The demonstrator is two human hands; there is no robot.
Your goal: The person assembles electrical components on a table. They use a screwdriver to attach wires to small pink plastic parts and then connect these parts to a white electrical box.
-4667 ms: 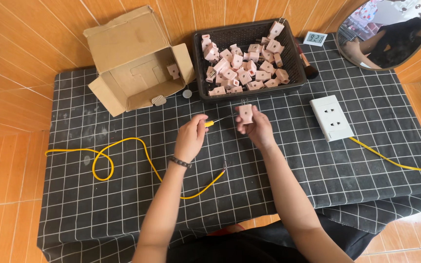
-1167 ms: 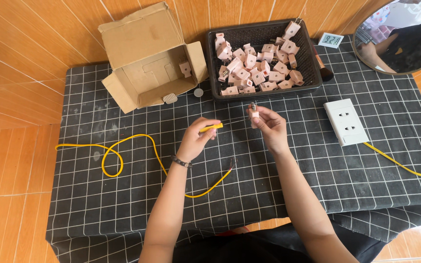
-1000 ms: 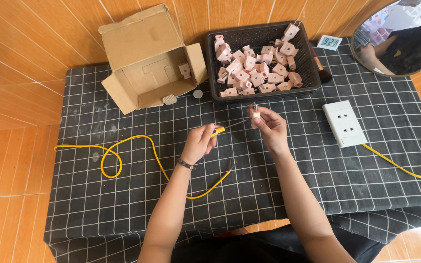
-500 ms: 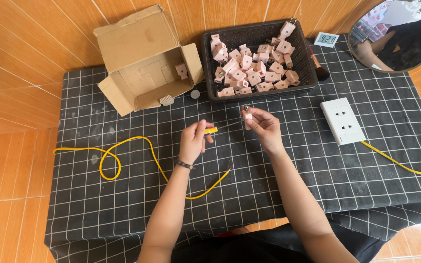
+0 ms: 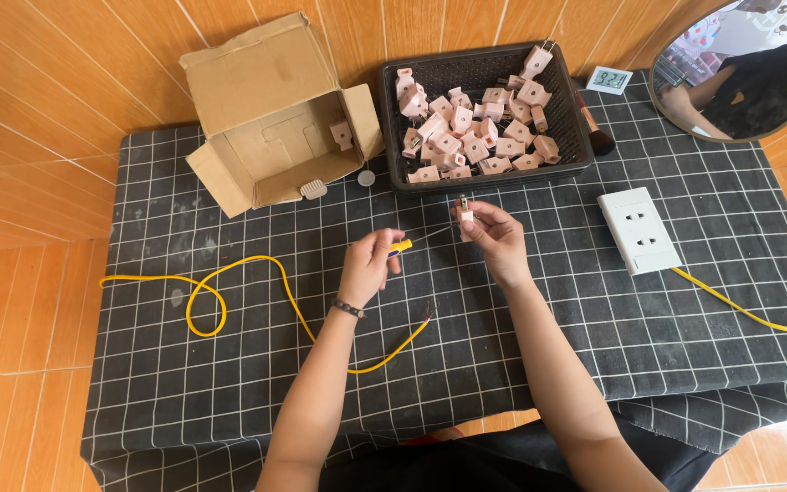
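Left hand (image 5: 371, 264) closed over a yellow-handled tool (image 5: 400, 245); most of the handle was hidden in the fist, the thin shaft too fine to identify. Right hand (image 5: 494, 239) pinched a small pink plug (image 5: 465, 215), its lower half covered by fingers. Yellow cable (image 5: 749, 314) ran off the right edge of the frame. Round mirror (image 5: 740, 64), upper right, was cut by the frame edge. Small clock (image 5: 609, 79) display was too small to make out. Cardboard box (image 5: 275, 109) interior was partly shadowed.

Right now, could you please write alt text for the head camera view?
A person's left hand holds a yellow-handled screwdriver toward a small pink plug in the right hand, above a black checked cloth with a basket of plugs, cardboard box and yellow wire.
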